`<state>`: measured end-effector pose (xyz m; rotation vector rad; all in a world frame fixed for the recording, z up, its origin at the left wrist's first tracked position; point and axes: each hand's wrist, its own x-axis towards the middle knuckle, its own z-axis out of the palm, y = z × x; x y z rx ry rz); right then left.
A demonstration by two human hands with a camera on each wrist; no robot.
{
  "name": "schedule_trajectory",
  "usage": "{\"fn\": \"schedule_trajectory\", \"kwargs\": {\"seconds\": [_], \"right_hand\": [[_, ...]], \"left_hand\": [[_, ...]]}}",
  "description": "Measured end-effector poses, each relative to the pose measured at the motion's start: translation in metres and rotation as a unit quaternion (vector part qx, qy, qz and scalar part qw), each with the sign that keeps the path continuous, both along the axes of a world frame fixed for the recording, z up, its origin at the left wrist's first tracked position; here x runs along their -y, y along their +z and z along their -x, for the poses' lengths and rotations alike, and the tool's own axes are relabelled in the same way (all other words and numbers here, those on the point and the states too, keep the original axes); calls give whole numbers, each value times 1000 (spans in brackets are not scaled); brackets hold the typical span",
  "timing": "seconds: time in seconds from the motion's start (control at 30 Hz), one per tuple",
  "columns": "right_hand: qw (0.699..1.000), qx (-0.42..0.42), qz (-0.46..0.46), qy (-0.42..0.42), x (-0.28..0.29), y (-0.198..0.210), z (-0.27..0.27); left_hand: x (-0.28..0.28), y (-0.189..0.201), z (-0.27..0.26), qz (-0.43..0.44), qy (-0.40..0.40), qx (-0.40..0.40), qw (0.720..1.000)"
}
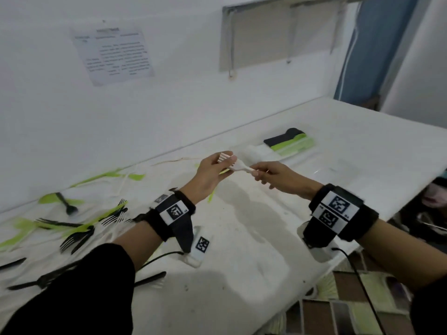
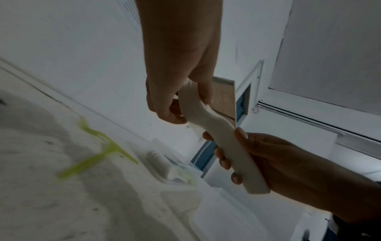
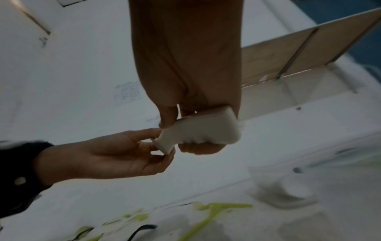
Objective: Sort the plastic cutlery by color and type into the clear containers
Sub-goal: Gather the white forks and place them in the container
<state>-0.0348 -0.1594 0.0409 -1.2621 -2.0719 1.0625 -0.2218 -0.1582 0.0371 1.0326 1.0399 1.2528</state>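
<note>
I hold a stacked bundle of white plastic cutlery [image 1: 239,166] in the air above the white table [image 1: 242,238], between both hands. My left hand [image 1: 225,165] grips the ribbed head end, with thumb and fingers curled round it. My right hand [image 1: 258,173] grips the handle end. In the left wrist view the white bundle [image 2: 218,140] runs from my left hand [image 2: 175,104] down into my right hand [image 2: 237,156]. In the right wrist view my right hand [image 3: 181,135] wraps the white bundle [image 3: 204,132], while my left hand [image 3: 164,146] pinches its tip.
Clear containers stand at the back right: one with black and green cutlery [image 1: 290,142], one with white pieces [image 1: 254,151], and another clear one [image 1: 336,170]. Loose green, black and white cutlery [image 1: 79,221] litters the table's left side. The wall [image 1: 121,122] runs close behind.
</note>
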Motion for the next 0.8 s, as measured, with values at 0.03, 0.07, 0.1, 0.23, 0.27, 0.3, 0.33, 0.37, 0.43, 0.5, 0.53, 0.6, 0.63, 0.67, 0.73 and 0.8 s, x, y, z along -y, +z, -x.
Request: {"fn": "schedule_trajectory", "kwargs": {"seconds": [0.03, 0.07, 0.1, 0.23, 0.27, 0.3, 0.33, 0.37, 0.43, 0.5, 0.53, 0.6, 0.63, 0.67, 0.73, 0.8], "right_hand": [[1000, 2, 0, -6, -4, 1, -14], [1000, 4, 0, -11, -7, 1, -28], [1000, 8, -3, -15, -11, 2, -41], [999, 40, -19, 5, -30, 4, -89], [998, 49, -22, 13, -35, 5, -101], [998, 60, -26, 22, -42, 5, -114], [996, 76, -34, 34, -49, 6, -125], [994, 95, -41, 46, -56, 6, -137], [988, 134, -46, 67, -69, 4, -158], [983, 156, -47, 88, -80, 1, -174], [981, 160, -51, 97, -85, -2, -179], [976, 170, -72, 116, -94, -8, -183], [971, 179, -88, 128, -99, -13, -183], [965, 193, -106, 142, -102, -17, -181], [948, 229, -133, 174, -108, -28, -177], [935, 248, -140, 213, -112, -39, -172]], "left_hand": [[-4, 0, -13, -4, -9, -5, 1000], [-9, 0, -25, -7, -17, -8, 1000], [-13, 1, -37, -7, -23, -11, 1000], [-27, 1, -78, -9, -36, -38, 999], [-30, 0, -86, -10, -39, -61, 997], [-33, -1, -94, -11, -47, -92, 995], [-35, -2, -102, -12, -61, -128, 990], [-36, -4, -109, -15, -76, -170, 982], [-38, -8, -122, -33, -96, -265, 959], [-38, -14, -137, -61, -83, -363, 926], [-37, -17, -144, -76, -70, -404, 909], [-35, -24, -158, -101, -47, -456, 883], [-34, -28, -164, -113, -38, -477, 871], [-33, -32, -168, -123, -27, -503, 855], [-30, -39, -174, -139, -10, -558, 818], [-27, -42, -180, -128, -19, -616, 777]]}}
